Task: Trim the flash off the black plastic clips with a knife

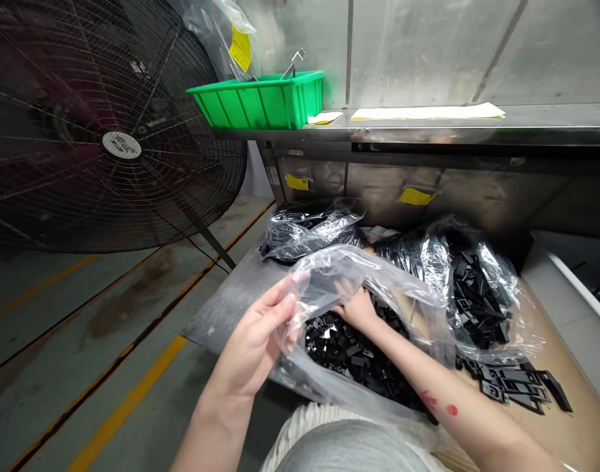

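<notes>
While left fingers clamp the clear bag, right fingers, together, point leftward inside it.

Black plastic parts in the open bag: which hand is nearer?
Right. The right hand reaches into the clear bag, over the black parts; the left hand is outside, holding the bag's edge.

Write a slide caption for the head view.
Left hand holds a clear plastic bag; right hand reaches in among black plastic parts.
</notes>
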`<state>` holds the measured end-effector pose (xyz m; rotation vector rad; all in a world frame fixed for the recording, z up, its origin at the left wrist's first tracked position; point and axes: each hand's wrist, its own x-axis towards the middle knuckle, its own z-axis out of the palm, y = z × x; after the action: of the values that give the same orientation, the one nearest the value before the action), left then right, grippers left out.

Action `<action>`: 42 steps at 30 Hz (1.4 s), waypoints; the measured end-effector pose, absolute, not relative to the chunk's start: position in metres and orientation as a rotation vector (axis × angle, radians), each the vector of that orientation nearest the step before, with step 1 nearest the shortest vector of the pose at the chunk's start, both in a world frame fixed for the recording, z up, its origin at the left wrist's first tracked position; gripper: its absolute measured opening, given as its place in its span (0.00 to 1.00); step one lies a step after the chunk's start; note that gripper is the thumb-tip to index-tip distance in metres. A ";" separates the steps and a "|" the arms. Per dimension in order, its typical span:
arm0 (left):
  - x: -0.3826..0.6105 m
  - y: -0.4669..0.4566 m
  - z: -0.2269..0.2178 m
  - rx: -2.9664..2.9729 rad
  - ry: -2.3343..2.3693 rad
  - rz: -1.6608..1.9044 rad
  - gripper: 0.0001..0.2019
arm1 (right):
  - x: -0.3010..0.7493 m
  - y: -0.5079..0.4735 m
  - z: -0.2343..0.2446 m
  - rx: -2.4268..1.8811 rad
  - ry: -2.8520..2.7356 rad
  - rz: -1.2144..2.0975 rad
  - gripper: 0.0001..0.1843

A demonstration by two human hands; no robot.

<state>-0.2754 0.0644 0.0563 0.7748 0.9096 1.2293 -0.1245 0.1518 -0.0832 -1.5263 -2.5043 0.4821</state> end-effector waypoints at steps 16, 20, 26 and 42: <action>-0.268 0.066 0.055 0.668 0.714 1.381 0.16 | -0.134 0.138 -0.091 -1.683 -2.419 0.510 0.21; -0.270 0.065 0.051 0.658 0.744 1.371 0.15 | -0.161 0.105 -0.088 -1.460 -2.570 0.642 0.20; -0.277 0.059 0.049 0.660 0.787 1.372 0.15 | -0.129 0.096 -0.068 -1.205 -2.577 0.752 0.19; -0.276 0.049 0.051 0.620 0.874 1.394 0.15 | -0.113 0.097 -0.065 -1.206 -2.580 0.881 0.14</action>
<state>-0.2756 0.0493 0.0515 0.6203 0.8737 1.3936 -0.1127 0.0968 -0.0650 -1.2055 -2.5798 0.8813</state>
